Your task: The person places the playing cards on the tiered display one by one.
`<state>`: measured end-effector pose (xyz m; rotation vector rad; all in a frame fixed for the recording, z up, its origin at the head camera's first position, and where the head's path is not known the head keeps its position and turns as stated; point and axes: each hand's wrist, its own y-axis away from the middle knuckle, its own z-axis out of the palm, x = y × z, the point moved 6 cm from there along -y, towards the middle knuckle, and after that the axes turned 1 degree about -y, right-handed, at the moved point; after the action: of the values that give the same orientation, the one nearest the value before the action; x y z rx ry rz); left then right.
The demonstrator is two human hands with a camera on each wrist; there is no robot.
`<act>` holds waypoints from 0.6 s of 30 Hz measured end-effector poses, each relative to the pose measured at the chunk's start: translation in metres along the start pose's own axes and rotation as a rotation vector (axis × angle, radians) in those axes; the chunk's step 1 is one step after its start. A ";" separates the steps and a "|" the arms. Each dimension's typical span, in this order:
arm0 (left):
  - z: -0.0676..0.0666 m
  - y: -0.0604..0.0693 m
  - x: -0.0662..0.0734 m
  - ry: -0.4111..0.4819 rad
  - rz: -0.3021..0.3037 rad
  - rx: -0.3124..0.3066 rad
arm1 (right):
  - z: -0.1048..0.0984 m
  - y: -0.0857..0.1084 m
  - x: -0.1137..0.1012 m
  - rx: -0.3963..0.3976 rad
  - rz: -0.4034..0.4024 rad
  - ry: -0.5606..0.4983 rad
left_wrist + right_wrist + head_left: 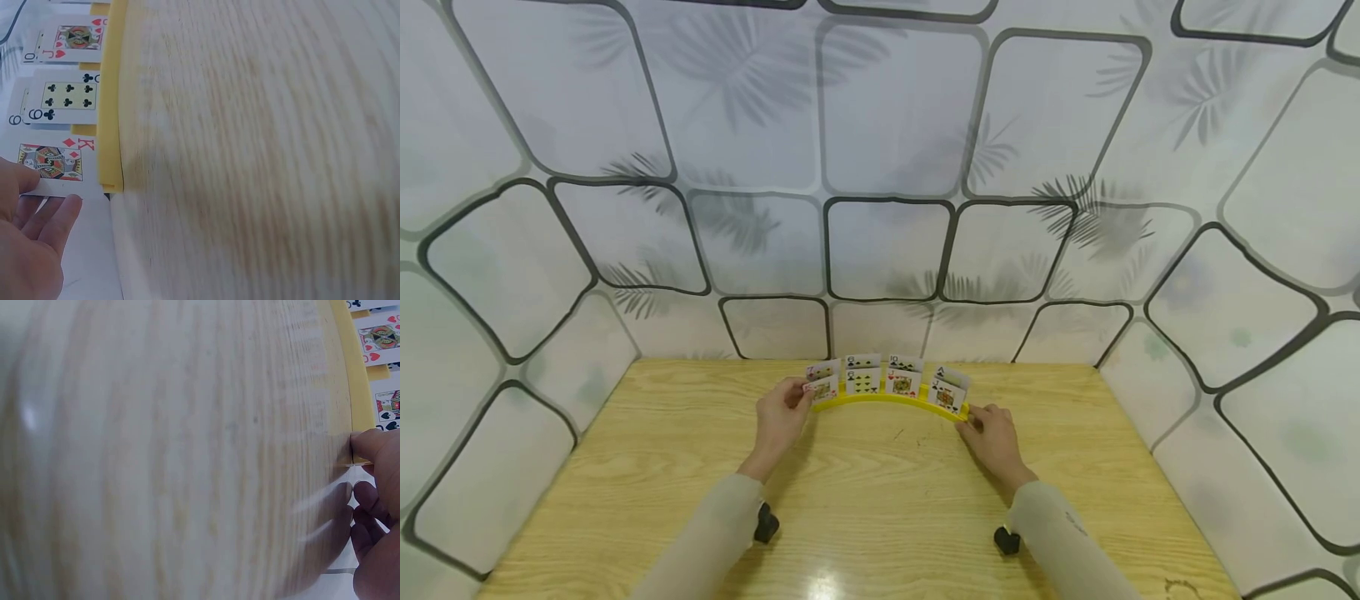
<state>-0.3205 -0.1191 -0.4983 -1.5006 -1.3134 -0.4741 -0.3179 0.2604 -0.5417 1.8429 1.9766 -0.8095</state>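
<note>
A curved yellow card holder (880,397) stands on the table with playing cards upright in two rows. My left hand (781,421) is at its left end, pinching the king of diamonds (53,162) by its outer edge, thumb across the front. Behind that king shows a seven (820,370). At the opposite end, my right hand (996,442) grips the tip of the holder between thumb and fingers, just beside a black jack (946,397). Between the hands stand the six of clubs (69,97) and the jack of hearts (902,383), each with another card behind.
The light wood table (887,483) runs back to a patterned wall (887,250), close behind the cards. Similar patterned panels rise along the left and right sides. Dark devices (766,523) are worn at both wrists.
</note>
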 end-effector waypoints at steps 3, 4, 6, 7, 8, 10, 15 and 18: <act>0.002 0.000 0.000 0.000 0.011 -0.003 | 0.000 0.000 -0.001 -0.001 0.004 0.001; 0.003 -0.001 -0.001 -0.001 0.008 -0.005 | -0.001 0.000 -0.001 -0.002 0.004 0.001; 0.004 -0.001 -0.001 -0.003 -0.002 -0.012 | -0.001 0.001 -0.001 -0.003 0.005 -0.003; 0.005 -0.001 -0.001 -0.007 -0.005 -0.017 | -0.001 0.001 -0.001 -0.003 0.006 -0.004; 0.005 -0.001 -0.001 -0.009 -0.011 -0.021 | -0.001 0.001 -0.001 -0.004 0.007 -0.003; 0.007 -0.001 -0.002 -0.016 -0.020 -0.028 | 0.000 0.001 -0.001 -0.006 0.010 -0.002; 0.009 -0.001 -0.004 -0.035 -0.039 -0.038 | 0.000 0.001 0.000 -0.008 0.015 -0.001; 0.009 -0.001 -0.004 -0.050 -0.036 -0.041 | 0.001 0.002 0.000 -0.009 0.017 -0.008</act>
<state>-0.3254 -0.1129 -0.5048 -1.5333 -1.3791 -0.4926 -0.3165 0.2604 -0.5427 1.8459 1.9532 -0.8004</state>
